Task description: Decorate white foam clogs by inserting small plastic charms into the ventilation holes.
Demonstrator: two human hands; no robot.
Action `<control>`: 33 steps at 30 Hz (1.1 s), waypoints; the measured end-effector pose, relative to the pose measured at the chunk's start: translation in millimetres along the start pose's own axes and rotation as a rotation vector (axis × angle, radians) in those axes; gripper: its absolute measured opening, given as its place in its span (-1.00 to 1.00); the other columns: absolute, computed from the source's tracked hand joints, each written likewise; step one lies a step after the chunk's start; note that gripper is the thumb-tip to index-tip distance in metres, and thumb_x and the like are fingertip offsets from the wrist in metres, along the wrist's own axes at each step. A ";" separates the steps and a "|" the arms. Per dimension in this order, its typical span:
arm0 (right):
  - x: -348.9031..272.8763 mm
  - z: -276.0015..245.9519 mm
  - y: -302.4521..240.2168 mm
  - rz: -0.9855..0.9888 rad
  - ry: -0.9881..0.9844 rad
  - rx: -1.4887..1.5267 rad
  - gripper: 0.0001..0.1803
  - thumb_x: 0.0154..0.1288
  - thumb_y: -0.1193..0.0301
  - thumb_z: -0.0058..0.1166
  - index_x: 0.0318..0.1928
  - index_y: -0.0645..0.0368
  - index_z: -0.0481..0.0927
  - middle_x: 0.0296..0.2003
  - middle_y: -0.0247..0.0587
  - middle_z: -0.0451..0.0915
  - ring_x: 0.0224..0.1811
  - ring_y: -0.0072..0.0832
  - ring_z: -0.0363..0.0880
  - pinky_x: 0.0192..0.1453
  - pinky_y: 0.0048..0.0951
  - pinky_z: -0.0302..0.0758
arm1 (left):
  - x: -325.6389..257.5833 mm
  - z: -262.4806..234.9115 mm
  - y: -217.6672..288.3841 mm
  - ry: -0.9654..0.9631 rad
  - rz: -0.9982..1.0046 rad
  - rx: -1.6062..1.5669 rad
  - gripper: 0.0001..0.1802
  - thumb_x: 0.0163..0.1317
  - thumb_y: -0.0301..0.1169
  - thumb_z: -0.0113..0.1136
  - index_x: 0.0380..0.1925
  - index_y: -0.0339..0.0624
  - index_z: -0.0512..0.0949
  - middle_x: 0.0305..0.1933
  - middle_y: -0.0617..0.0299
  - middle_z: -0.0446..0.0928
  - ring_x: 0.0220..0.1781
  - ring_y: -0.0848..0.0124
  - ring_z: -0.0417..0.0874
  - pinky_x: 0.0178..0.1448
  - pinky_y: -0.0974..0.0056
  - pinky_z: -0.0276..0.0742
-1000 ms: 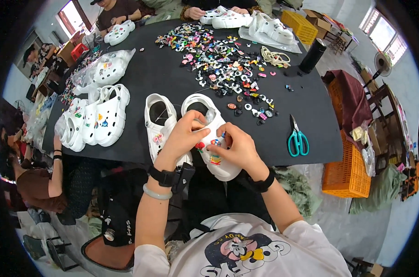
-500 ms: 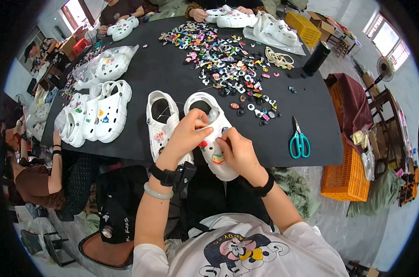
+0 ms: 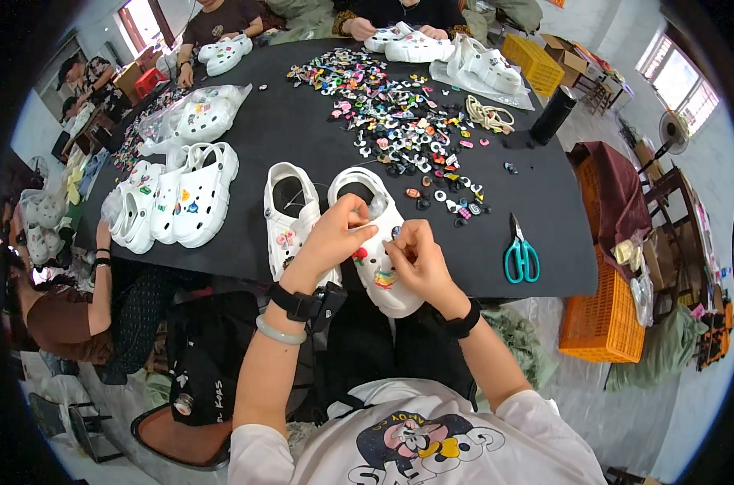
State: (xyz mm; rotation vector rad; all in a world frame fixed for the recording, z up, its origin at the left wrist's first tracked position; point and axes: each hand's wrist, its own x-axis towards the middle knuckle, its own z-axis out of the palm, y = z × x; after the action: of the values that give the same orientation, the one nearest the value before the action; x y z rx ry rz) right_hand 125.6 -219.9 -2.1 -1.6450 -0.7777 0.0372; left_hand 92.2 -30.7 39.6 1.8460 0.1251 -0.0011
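Two white clogs stand side by side at the table's front edge, toes toward me. My left hand (image 3: 335,236) is closed over the opening of the right-hand clog (image 3: 393,304), its fingers gripping the upper's edge. Clear plastic stuffing shows inside that opening. On the same clog's right side, my right hand (image 3: 422,260) has thumb and fingers pinched together beside a small dark charm (image 3: 396,232); whatever they hold is hidden. A red charm (image 3: 359,255) and a rainbow-coloured charm (image 3: 384,278) sit on its upper. The left-hand clog (image 3: 278,232) carries a pink charm and stands untouched, partly behind my left wrist.
A large spread of loose shoe charms (image 3: 407,121) covers the table's middle. Teal-handled scissors (image 3: 521,257) lie at right, a black bottle (image 3: 554,117) beyond them. More decorated clogs (image 3: 201,198) stand at left. Orange crates (image 3: 603,319) stand beyond the right edge. Co-workers sit around the table.
The whole view has shifted slightly. My hands stay on the same clog, with the right fingers drawn a little closer together. A co-worker's hand at far left has dropped toward the table.
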 end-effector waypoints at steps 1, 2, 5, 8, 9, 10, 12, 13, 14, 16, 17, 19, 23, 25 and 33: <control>-0.5 1.2 -0.1 0.043 0.015 0.106 -0.73 0.35 0.60 0.13 -0.14 0.19 0.26 -0.49 -0.40 0.23 -0.47 -0.71 0.20 -0.41 -0.59 0.27 | 1.4 -0.6 -2.8 0.003 0.003 -0.002 -0.75 0.26 -0.50 0.29 -0.19 -0.20 0.38 -0.36 0.28 0.58 -0.37 0.64 0.44 -0.31 0.44 0.34; 0.2 2.0 4.8 0.040 0.013 0.103 -0.73 0.35 0.60 0.13 -0.14 0.19 0.26 -0.49 -0.40 0.23 -0.47 -0.71 0.20 -0.41 -0.59 0.27 | 3.7 -1.5 -8.6 0.002 0.026 -0.012 -0.75 0.27 -0.51 0.28 -0.19 -0.19 0.38 -0.35 0.28 0.59 -0.37 0.64 0.44 -0.30 0.44 0.34; 1.5 3.5 16.4 0.064 0.025 0.294 -0.71 0.34 0.60 0.15 -0.16 0.18 0.25 -0.48 -0.44 0.26 -0.49 -0.74 0.21 -0.43 -0.59 0.24 | 4.8 -0.9 -9.3 0.000 0.040 -0.024 -0.76 0.27 -0.52 0.27 -0.20 -0.18 0.38 -0.34 0.28 0.59 -0.36 0.63 0.45 -0.29 0.43 0.35; 6.2 -0.3 12.2 0.067 0.051 0.367 -0.74 0.38 0.59 0.11 -0.16 0.12 0.26 -0.49 -0.51 0.24 -0.51 -0.76 0.19 -0.45 -0.60 0.21 | 4.2 -1.6 -11.9 -0.009 0.042 -0.034 -0.77 0.27 -0.53 0.26 -0.20 -0.18 0.37 -0.34 0.27 0.59 -0.33 0.62 0.47 -0.28 0.43 0.36; 12.2 -11.0 14.1 0.185 0.136 0.529 -0.78 0.42 0.58 0.06 -0.14 0.10 0.27 -0.49 -0.52 0.25 -0.52 -0.76 0.19 -0.45 -0.60 0.21 | 3.0 -2.1 -12.8 -0.015 0.055 -0.042 -0.77 0.27 -0.54 0.25 -0.19 -0.18 0.37 -0.34 0.27 0.58 -0.32 0.62 0.47 -0.27 0.42 0.36; 16.9 -22.7 17.1 0.306 0.221 0.691 -0.82 0.46 0.57 0.01 -0.13 0.07 0.29 -0.48 -0.52 0.26 -0.53 -0.76 0.19 -0.46 -0.60 0.20 | 0.8 -2.6 -10.0 -0.009 0.053 -0.044 -0.77 0.27 -0.54 0.25 -0.19 -0.18 0.37 -0.34 0.27 0.58 -0.32 0.62 0.47 -0.27 0.42 0.36; 21.5 -45.7 20.0 0.306 0.082 1.007 -0.87 0.52 0.54 -0.06 -0.09 0.04 0.31 -0.46 -0.52 0.29 -0.55 -0.74 0.19 -0.44 -0.59 0.22 | -2.9 -5.4 -3.0 -0.034 0.017 -0.044 -0.77 0.27 -0.54 0.25 -0.19 -0.19 0.37 -0.34 0.26 0.59 -0.30 0.61 0.48 -0.25 0.42 0.37; 18.7 -47.5 18.9 0.247 0.057 1.036 -0.84 0.55 0.50 -0.10 0.06 0.09 0.38 -0.43 -0.50 0.34 -0.54 -0.71 0.21 -0.41 -0.59 0.24 | -2.4 -5.2 -2.5 -0.033 0.017 -0.042 -0.77 0.27 -0.54 0.25 -0.19 -0.19 0.37 -0.34 0.26 0.59 -0.30 0.61 0.48 -0.25 0.42 0.37; 15.0 -45.4 17.8 0.247 0.057 1.038 -0.84 0.55 0.50 -0.10 0.06 0.09 0.38 -0.43 -0.50 0.34 -0.54 -0.71 0.21 -0.41 -0.59 0.24 | -1.5 -3.7 -2.0 -0.042 0.005 -0.069 -0.77 0.27 -0.54 0.25 -0.19 -0.19 0.37 -0.33 0.25 0.59 -0.30 0.61 0.48 -0.25 0.41 0.37; 9.8 -39.6 -7.7 0.293 0.228 0.891 -0.69 0.58 0.46 -0.13 0.25 0.16 0.38 -0.44 -0.49 0.35 -0.53 -0.66 0.21 -0.40 -0.59 0.23 | -1.2 -1.4 -2.7 -0.055 -0.013 -0.099 -0.77 0.27 -0.53 0.25 -0.19 -0.19 0.37 -0.33 0.24 0.59 -0.30 0.61 0.47 -0.25 0.41 0.37; 3.1 -42.9 4.1 0.238 0.163 0.947 -0.64 0.59 0.44 -0.17 0.30 0.23 0.39 -0.38 -0.43 0.46 -0.40 -0.62 0.43 -0.31 -0.59 0.40 | -1.0 -2.2 -2.7 -0.035 0.002 -0.052 -0.77 0.27 -0.53 0.25 -0.20 -0.20 0.37 -0.33 0.24 0.58 -0.30 0.61 0.47 -0.25 0.41 0.37; -2.8 -42.0 0.0 0.392 0.259 1.002 -0.67 0.59 0.44 -0.16 0.26 0.24 0.43 -0.34 -0.39 0.51 -0.29 -0.58 0.51 -0.23 -0.56 0.49 | -1.5 -2.0 -3.6 -0.022 0.008 -0.009 -0.77 0.27 -0.52 0.25 -0.20 -0.20 0.37 -0.32 0.23 0.58 -0.31 0.60 0.47 -0.26 0.41 0.37; -20.2 -53.5 21.4 0.534 0.270 1.216 -0.74 0.55 0.42 -0.12 0.08 0.27 0.52 -0.21 -0.23 0.59 -0.02 -0.40 0.63 -0.05 -0.50 0.62 | 0.4 -2.8 -2.2 -0.014 0.013 0.018 -0.77 0.27 -0.51 0.25 -0.20 -0.20 0.37 -0.31 0.22 0.58 -0.31 0.60 0.47 -0.26 0.42 0.37; -21.4 -56.9 28.6 0.464 0.172 1.439 -0.79 0.51 0.43 -0.13 -0.03 0.28 0.51 -0.14 -0.15 0.57 -0.10 -0.36 0.61 -0.20 -0.55 0.55 | 1.9 -2.4 -2.0 -0.004 0.039 0.054 -0.77 0.27 -0.50 0.26 -0.20 -0.21 0.38 -0.31 0.22 0.58 -0.31 0.58 0.47 -0.25 0.42 0.38; -8.0 -43.0 1.8 0.563 0.334 1.124 -0.81 0.51 0.47 -0.22 -0.09 0.24 0.49 -0.24 -0.20 0.51 -0.21 -0.43 0.56 -0.32 -0.56 0.42 | -0.8 -1.2 -3.4 0.033 0.074 0.125 -0.77 0.26 -0.50 0.26 -0.22 -0.21 0.38 -0.35 0.26 0.55 -0.31 0.59 0.45 -0.24 0.40 0.38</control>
State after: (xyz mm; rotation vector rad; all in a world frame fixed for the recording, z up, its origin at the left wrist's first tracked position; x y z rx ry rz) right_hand 139.1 -261.1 3.7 -0.6969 0.0458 0.4935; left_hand 91.0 -28.7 36.6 1.9750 0.0809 0.0752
